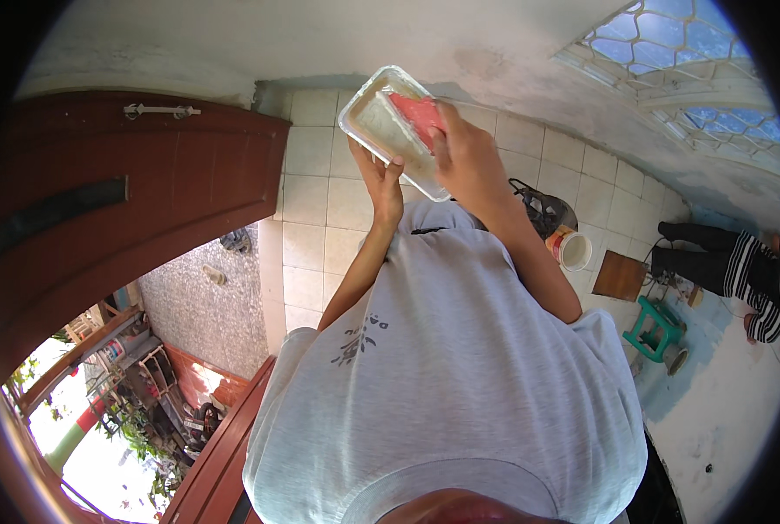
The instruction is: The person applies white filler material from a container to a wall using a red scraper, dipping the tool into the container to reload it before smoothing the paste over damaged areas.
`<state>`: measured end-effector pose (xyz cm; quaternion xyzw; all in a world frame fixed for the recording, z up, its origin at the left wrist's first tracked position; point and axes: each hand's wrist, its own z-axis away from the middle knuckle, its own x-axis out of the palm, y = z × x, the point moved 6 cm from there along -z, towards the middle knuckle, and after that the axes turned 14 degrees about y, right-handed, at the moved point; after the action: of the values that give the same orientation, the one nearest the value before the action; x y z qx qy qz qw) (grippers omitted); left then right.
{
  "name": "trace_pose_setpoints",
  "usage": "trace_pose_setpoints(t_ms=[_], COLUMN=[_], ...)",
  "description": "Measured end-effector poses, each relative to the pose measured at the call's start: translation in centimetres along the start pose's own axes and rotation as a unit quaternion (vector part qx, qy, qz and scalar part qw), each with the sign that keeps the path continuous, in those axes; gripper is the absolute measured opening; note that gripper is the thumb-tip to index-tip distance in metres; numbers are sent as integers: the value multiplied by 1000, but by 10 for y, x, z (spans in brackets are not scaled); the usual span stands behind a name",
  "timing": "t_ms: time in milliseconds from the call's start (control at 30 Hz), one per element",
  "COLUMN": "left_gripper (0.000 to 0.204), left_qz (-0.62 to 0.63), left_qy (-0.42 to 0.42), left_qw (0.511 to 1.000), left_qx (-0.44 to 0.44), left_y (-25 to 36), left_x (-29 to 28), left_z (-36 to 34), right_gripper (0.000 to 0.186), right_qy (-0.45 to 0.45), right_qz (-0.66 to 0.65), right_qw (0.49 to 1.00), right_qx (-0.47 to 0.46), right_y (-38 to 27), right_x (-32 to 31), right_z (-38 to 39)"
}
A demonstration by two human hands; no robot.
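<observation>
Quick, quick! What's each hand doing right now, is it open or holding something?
Left hand: holding the white tray, thumb at its rim.
Right hand: closed on the flat red scraper.

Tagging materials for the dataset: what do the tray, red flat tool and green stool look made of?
Tray: probably pale, smooth plastic; rounded, moulded-looking corners.
Red flat tool: likely plastic, matte; even colour, no metallic glint.
Green stool: probably moulded plastic, fairly smooth; uniform colour, though small in view.
</observation>
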<state>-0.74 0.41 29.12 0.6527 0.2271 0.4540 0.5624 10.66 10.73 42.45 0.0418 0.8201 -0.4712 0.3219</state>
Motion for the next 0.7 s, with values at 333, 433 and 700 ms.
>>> trace_pose_setpoints(t_ms=[333,433,700], left_gripper=[96,93,87], left_qz=[61,93,72], left_qy=[-51,-66,-53], left_qw=[993,980,970], left_qx=[-86,-162,-228], left_y=[-23,-46,-93], left_x=[3,4,1], left_z=[-7,-3,-4], right_gripper=[42,42,27], right_qy=[71,41,128], right_qz=[-510,-621,-682], right_qw=[775,638,524], right_qx=[368,453,494], right_y=[98,112,193], right_x=[-22,-18,-15], right_z=[24,35,59])
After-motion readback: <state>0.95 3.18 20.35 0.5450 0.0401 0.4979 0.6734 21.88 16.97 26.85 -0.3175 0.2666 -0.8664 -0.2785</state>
